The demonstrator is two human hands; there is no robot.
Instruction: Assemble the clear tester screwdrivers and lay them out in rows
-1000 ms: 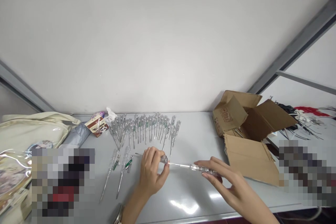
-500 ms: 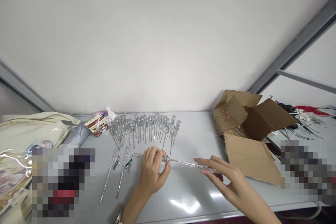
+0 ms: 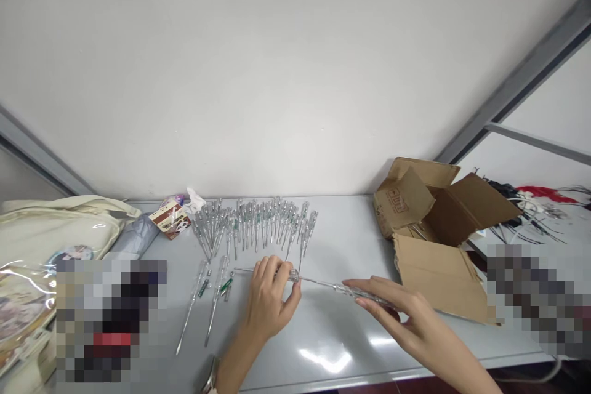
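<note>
In the last half second your left hand (image 3: 271,298) has shifted a little to the right and up, carrying the clear end of the voltage-tester screwdriver (image 3: 323,284) with it, while your right hand (image 3: 406,314) has barely moved. The tester now lies almost level across the space between your hands, just above the grey table (image 3: 332,345) and not touching it. Your left fingertips close in a narrow grip around its clear end, and a thin rod (image 3: 244,270) sticks out past them toward nine o'clock; you cannot tell from this view whether it is part of the same piece. Your right thumb and fingers form a narrow pinch on the far barrel, with the fingers stretched along it. At twelve o'clock from your left hand stand the rows of clear tester screwdrivers (image 3: 253,228), fanned out side by side. At about ten o'clock lie two loose testers (image 3: 198,301) and small green springs (image 3: 226,286). An open cardboard carton (image 3: 438,277) sits at one o'clock from your right hand, and a cream tote bag (image 3: 55,215) lies at the far left of the table.
</note>
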